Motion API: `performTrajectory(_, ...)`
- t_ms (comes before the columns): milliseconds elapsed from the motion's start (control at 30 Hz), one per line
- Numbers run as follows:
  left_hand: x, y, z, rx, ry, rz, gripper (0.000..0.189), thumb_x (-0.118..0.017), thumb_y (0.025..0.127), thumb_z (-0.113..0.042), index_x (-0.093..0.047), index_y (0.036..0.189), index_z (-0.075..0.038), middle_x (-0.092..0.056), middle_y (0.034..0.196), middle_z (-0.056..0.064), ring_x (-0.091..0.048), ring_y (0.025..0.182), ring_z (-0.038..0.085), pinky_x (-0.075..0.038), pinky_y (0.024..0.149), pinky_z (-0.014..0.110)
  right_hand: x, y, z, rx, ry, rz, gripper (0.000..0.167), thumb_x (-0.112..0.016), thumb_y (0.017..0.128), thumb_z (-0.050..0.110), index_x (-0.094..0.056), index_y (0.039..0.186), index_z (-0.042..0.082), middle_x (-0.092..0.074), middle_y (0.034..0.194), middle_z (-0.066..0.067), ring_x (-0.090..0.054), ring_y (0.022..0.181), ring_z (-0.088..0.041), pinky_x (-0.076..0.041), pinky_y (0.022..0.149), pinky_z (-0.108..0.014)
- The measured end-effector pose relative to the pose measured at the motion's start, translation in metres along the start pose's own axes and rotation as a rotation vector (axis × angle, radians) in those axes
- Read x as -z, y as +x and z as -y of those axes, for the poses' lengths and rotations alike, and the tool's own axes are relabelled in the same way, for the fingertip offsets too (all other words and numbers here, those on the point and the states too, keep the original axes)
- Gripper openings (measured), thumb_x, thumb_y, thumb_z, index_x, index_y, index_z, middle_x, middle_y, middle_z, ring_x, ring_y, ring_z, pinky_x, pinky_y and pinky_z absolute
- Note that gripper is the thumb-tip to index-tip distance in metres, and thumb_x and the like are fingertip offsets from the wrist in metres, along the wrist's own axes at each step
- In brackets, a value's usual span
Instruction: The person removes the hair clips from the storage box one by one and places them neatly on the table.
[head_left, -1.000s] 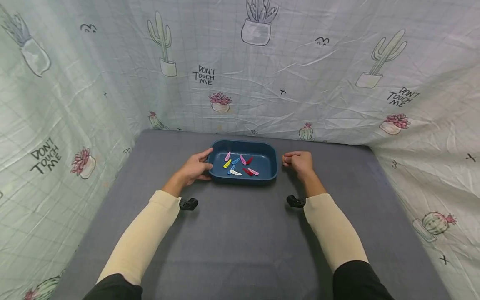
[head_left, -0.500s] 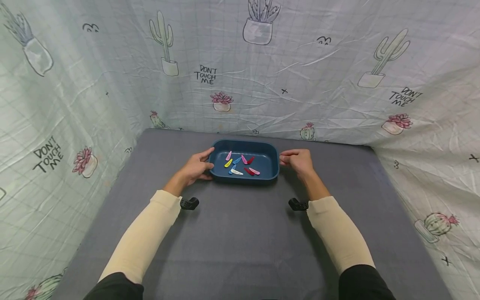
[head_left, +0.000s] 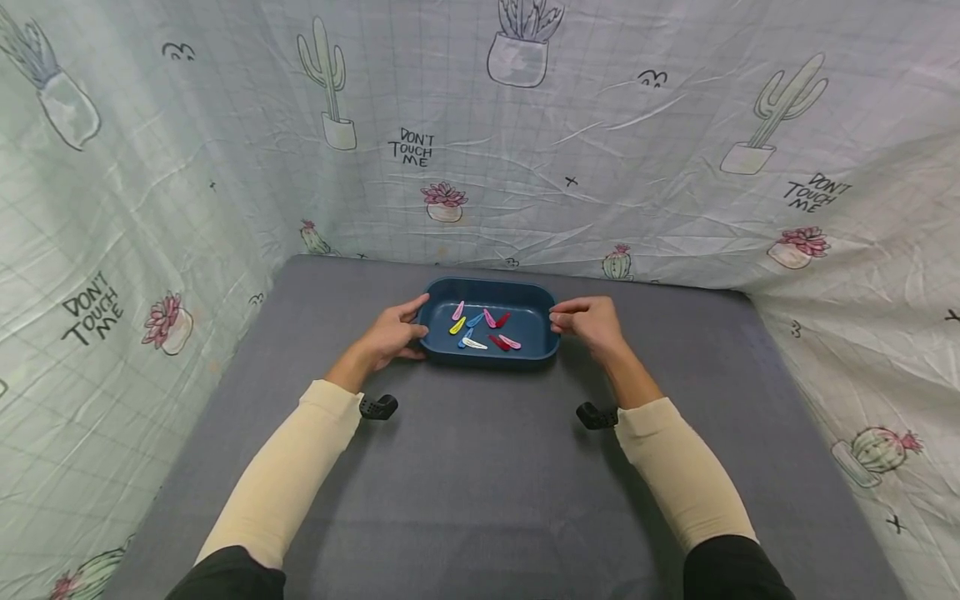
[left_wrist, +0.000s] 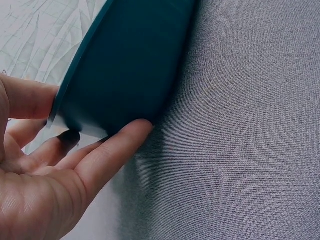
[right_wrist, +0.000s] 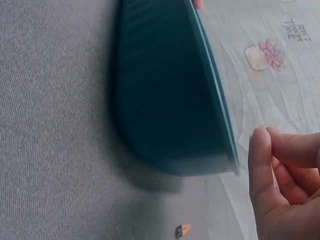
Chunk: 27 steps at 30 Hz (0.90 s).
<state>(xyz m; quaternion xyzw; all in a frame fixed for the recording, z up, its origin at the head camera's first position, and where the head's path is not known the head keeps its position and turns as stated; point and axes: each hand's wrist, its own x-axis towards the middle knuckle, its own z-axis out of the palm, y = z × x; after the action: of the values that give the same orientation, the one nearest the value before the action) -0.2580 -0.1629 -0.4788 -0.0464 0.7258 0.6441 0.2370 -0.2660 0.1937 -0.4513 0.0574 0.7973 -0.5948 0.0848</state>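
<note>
A dark blue tray (head_left: 536, 325) rests on the grey tabletop, with several hair clips (head_left: 457, 326) in yellow, pink, blue, red and white lying inside. My left hand (head_left: 390, 335) holds the tray's left end, thumb at the rim and fingers along the outer wall, as the left wrist view also shows. At the right end, my right hand (head_left: 592, 323) has its thumb and index fingertips together by the rim. In the right wrist view those fingertips (right_wrist: 260, 135) stand a little apart from the tray, and no object shows between them; something tiny could be hidden there.
A printed cloth (head_left: 517, 167) with cactus drawings hangs behind and at both sides of the grey table (head_left: 480, 467). Each wrist carries a black device (head_left: 597, 416). A small orange and dark mark (right_wrist: 183, 230) shows beyond the tray in the right wrist view.
My right hand has risen slightly from beside the tray and moved left to its right rim. My left hand keeps its hold. The clips look unmoved.
</note>
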Motion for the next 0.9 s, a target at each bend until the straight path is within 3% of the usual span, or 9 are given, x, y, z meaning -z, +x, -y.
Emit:
performTrajectory(300, 0.001, 0.001, 0.000, 0.010, 0.002, -0.009, 0.078, -0.051, 0.105, 0.000, -0.020, 0.167, -0.034, -0.010, 0.177, 0.005, -0.044, 0.149, 0.039, -0.052, 0.104, 0.063, -0.009, -0.003, 0.006, 0.055, -0.017, 0.052, 0.026, -0.074, 0.095, 0.003, -0.074, 0.116, -0.012, -0.075, 0.096, -0.009, -0.074, 0.071, -0.004, -0.064, 0.090, -0.040)
performTrajectory(433, 0.001, 0.001, 0.000, 0.010, 0.002, -0.005, 0.077, -0.051, 0.105, 0.000, -0.020, 0.167, -0.034, -0.011, 0.177, 0.005, -0.045, 0.148, 0.039, -0.053, 0.104, 0.062, -0.014, -0.004, 0.008, 0.070, -0.025, 0.064, 0.026, -0.075, 0.093, 0.002, -0.073, 0.115, -0.014, -0.076, 0.092, -0.008, -0.075, 0.070, -0.008, -0.063, 0.092, -0.046)
performTrajectory(600, 0.001, 0.000, 0.001, 0.011, 0.000, -0.009, 0.077, -0.051, 0.105, 0.000, -0.021, 0.167, -0.034, -0.010, 0.177, 0.004, -0.044, 0.149, 0.039, -0.053, 0.104, 0.062, -0.021, -0.006, 0.010, 0.057, -0.043, 0.084, 0.028, -0.074, 0.094, 0.003, -0.073, 0.117, -0.012, -0.077, 0.104, -0.019, -0.079, 0.080, -0.020, -0.059, 0.100, -0.056)
performTrajectory(767, 0.000, 0.000, 0.001, 0.006, 0.002, -0.011, 0.077, -0.052, 0.105, 0.000, -0.021, 0.167, -0.034, -0.011, 0.177, 0.004, -0.045, 0.149, 0.039, -0.053, 0.103, 0.063, -0.031, -0.007, 0.012, 0.051, -0.049, 0.101, 0.025, -0.074, 0.095, 0.003, -0.075, 0.116, -0.010, -0.074, 0.116, -0.027, -0.078, 0.078, -0.016, -0.057, 0.101, -0.058)
performTrajectory(900, 0.000, 0.000, 0.001, -0.003, 0.004, -0.015, 0.077, -0.052, 0.105, -0.001, -0.021, 0.167, -0.034, -0.013, 0.177, 0.005, -0.047, 0.147, 0.039, -0.053, 0.103, 0.063, -0.038, -0.007, 0.015, 0.050, -0.055, 0.113, 0.026, -0.074, 0.095, 0.005, -0.074, 0.116, -0.010, -0.074, 0.117, -0.027, -0.079, 0.082, -0.021, -0.057, 0.101, -0.058)
